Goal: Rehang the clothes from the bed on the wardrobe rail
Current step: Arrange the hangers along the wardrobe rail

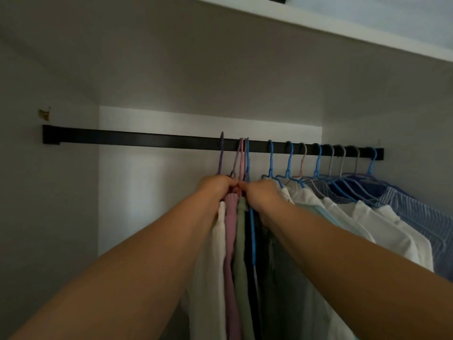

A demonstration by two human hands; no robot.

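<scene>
Both my left hand (215, 186) and right hand (259, 192) clench the bunched hangers (241, 155) mid-rail (137, 138); tangled hooks could slip off.

The wardrobe rail (147, 139) across the middle of the frame is black against a white back panel (147, 192) and grey side walls. On it, a purple hanger (221, 153) sits left of a pink hanger (241, 155), with blue hangers (270, 158) to the right. Below centre hang a white garment (215, 253), a mauve garment (231, 241), an olive-green garment (241, 253) and something black. At right, white shirts (382, 224) give way to a blue-and-white striped shirt (421, 217).
</scene>
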